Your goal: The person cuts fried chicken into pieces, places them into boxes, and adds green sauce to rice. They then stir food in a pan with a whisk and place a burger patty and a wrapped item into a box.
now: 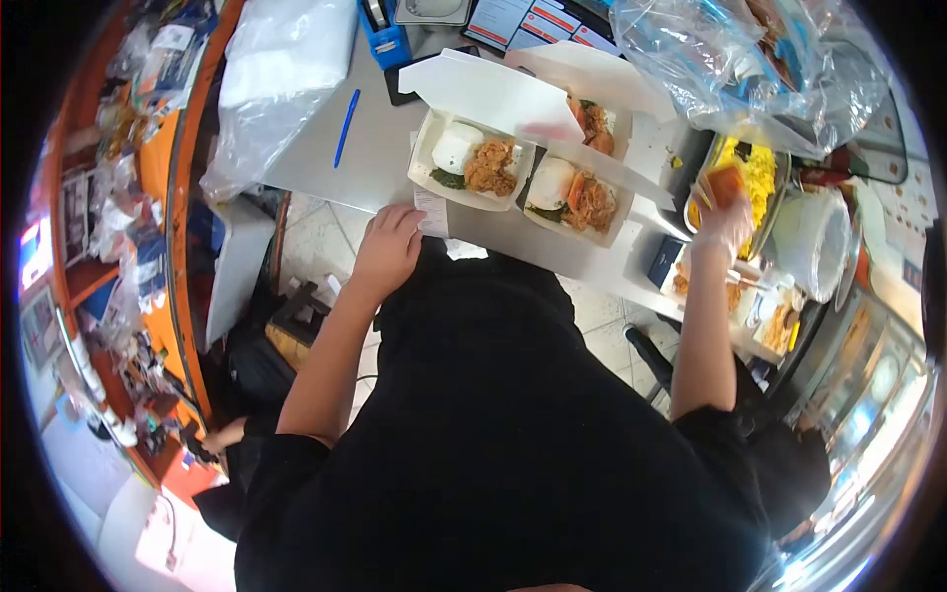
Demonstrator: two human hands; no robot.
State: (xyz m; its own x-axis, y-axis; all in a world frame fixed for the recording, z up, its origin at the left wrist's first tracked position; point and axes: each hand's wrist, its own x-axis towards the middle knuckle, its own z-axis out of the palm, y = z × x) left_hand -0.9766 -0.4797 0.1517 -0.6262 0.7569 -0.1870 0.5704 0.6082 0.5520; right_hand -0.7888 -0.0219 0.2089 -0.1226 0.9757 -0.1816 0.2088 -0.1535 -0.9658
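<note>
My bare left hand (391, 247) lies at the front edge of the metal table (380, 148), fingers stretched out beside a paper receipt (431, 213). In my right hand (723, 232), which wears a clear glove, is a small orange sauce container (725, 184); its exact kind is hard to make out. That hand is over a metal tray of yellow rice (755, 192). Between my hands stand open white takeaway boxes. The left box (426, 163) and the front box (617, 222) hold white rice, fried chicken and greens. Behind them, a third box (623, 128) is partly hidden by a lid.
A blue pen (346, 128), a blue tape dispenser (387, 39) and a screen (538, 22) are on the table. Plastic bags (281, 74) lie at left, more (681, 49) at right. Near my right forearm sit more food boxes (774, 331). Another person's hand (225, 435) shows lower left.
</note>
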